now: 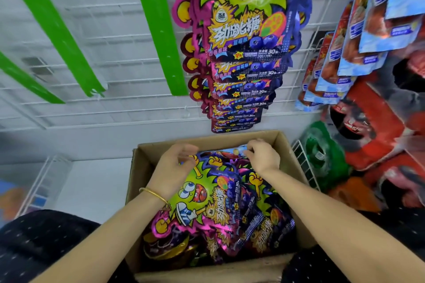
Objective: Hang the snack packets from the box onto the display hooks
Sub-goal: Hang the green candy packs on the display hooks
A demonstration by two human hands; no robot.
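White wire grid rises behind the cardboard box, where left hand and right hand pinch snack packets

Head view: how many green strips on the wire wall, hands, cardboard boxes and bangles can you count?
Green strips: 3
Hands: 2 (left hand, right hand)
Cardboard box: 1
Gold bangle: 1
Total: 7
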